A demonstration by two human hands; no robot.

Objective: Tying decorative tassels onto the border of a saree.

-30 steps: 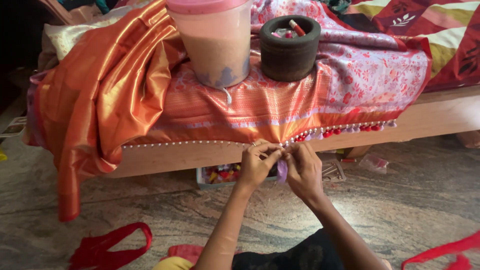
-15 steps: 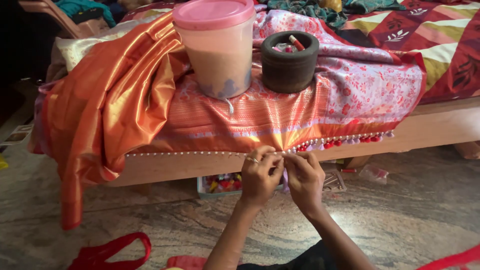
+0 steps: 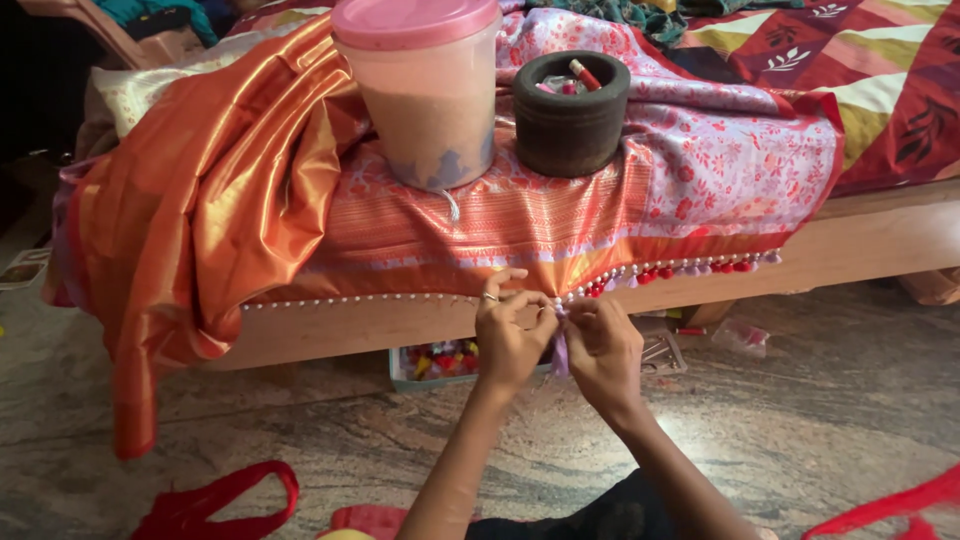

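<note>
Both your left hand (image 3: 510,335) and right hand (image 3: 600,345) pinch a lilac tassel (image 3: 561,350) at the saree hem (image 3: 420,298), below the pink-lidded tub (image 3: 420,90). Tassels hang right of your hands; left stretch bare.

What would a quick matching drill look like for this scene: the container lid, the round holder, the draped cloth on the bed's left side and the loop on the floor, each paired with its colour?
Things:
1. Lid of the big plastic container
2. Round holder with spools in it
3. Draped silky cloth
4. Fabric loop on the floor

Colours:
A. Red
B. Dark brown
C. Pink
D. Orange

Pairs: 1-C, 2-B, 3-D, 4-A

Both hands, left hand and right hand, pinch a pale purple strip at the cloth's beaded edge.
</note>
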